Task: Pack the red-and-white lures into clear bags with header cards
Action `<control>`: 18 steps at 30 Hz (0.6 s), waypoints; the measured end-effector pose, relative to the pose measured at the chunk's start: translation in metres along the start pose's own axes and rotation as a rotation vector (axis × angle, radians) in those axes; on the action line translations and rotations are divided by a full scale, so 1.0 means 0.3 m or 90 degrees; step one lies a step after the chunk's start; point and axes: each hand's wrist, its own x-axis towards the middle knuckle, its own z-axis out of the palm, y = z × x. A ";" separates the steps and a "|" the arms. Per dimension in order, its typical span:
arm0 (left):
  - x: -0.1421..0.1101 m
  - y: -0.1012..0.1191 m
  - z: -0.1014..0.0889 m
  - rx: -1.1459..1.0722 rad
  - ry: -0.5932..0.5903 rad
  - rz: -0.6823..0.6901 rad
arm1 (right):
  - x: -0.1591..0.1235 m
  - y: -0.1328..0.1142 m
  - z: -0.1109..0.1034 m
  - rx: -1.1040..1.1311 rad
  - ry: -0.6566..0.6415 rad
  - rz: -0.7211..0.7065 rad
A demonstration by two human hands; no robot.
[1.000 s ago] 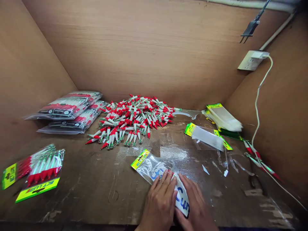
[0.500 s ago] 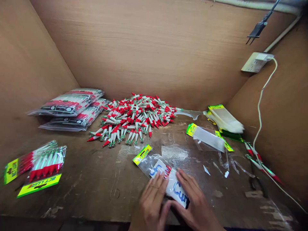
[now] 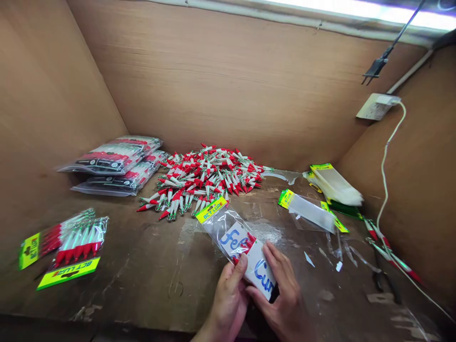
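Note:
Between my hands is a clear plastic lure bag (image 3: 216, 232) with a yellow "BCT LURE" header. Red lure tips (image 3: 248, 243) show in it, their other ends hidden. A white card (image 3: 259, 264) with blue handwriting lies at the bag's lower part; whether it is inside or behind I cannot tell. My left hand (image 3: 230, 297) grips the bag's left edge, thumb on top and fingers beneath. Along the opposite edge, my right hand (image 3: 280, 289) is closed around the card and bag. Beyond them lies a heap of red-and-white squid lures (image 3: 210, 178).
Filled lure packs (image 3: 76, 247) lie at left, below stacked bulk bags (image 3: 114, 159). Empty header bags (image 3: 311, 211) and another stack (image 3: 337, 183) are at right. Dark-handled pliers (image 3: 386, 280), loose lures (image 3: 395, 256) and a white cord (image 3: 384, 175) sit near the right wall.
The bag has been lifted and tilted up from the table. My left hand went from lying flat over it to gripping its edge with the thumb on top. The camera view tilted upward.

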 end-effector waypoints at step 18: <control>0.021 0.084 -0.014 -0.211 -0.092 0.031 | -0.045 0.032 -0.012 0.175 -0.023 0.071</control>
